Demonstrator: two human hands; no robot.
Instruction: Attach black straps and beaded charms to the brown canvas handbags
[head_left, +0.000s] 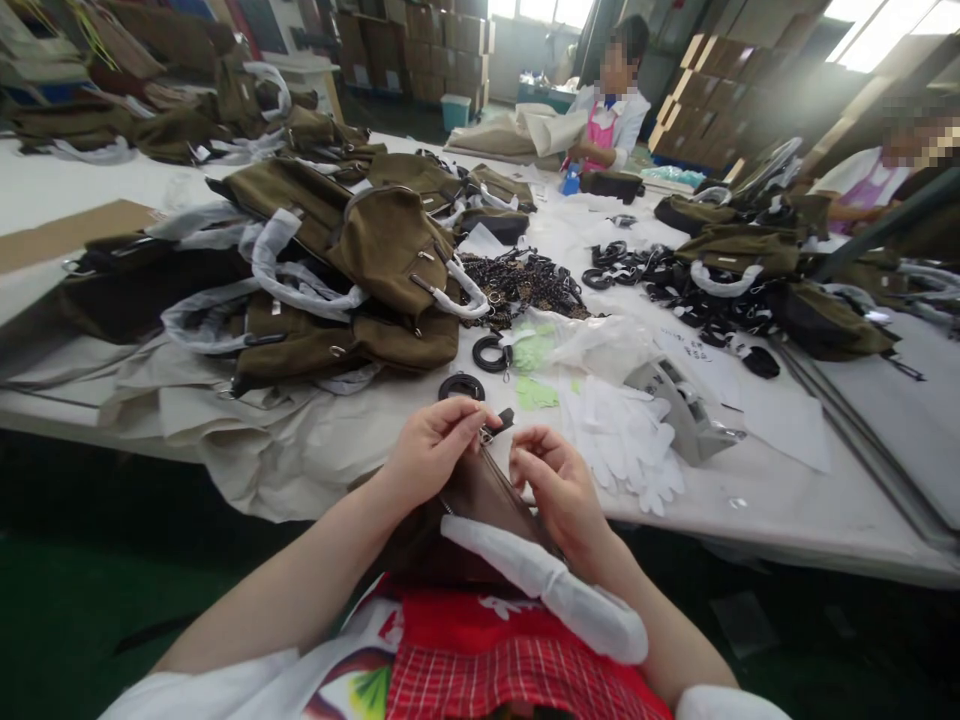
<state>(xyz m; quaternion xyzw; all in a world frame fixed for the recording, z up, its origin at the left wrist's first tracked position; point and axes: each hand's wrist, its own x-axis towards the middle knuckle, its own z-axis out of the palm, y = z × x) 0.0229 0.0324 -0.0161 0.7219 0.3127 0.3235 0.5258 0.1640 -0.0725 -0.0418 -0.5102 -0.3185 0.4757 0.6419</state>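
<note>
A dark brown handbag (491,495) rests against my body at the table's front edge, its zipper side up. A wrapped white handle (540,575) lies across its near side. My left hand (439,445) pinches the far end of the bag, beside a small metal clasp and a dark tab (501,422). My right hand (559,485) is just right of that end, thumb and fingers curled together; anything between them is too small to make out. A coiled black strap (460,386) lies just beyond my left hand.
Olive bags (405,245) with wrapped handles are heaped at left, more bags (739,250) at right. Between them lie chains (525,285) and black straps (630,262). White gloves (626,440) and a grey dispenser-like object (679,405) sit at right. Two people work across the table.
</note>
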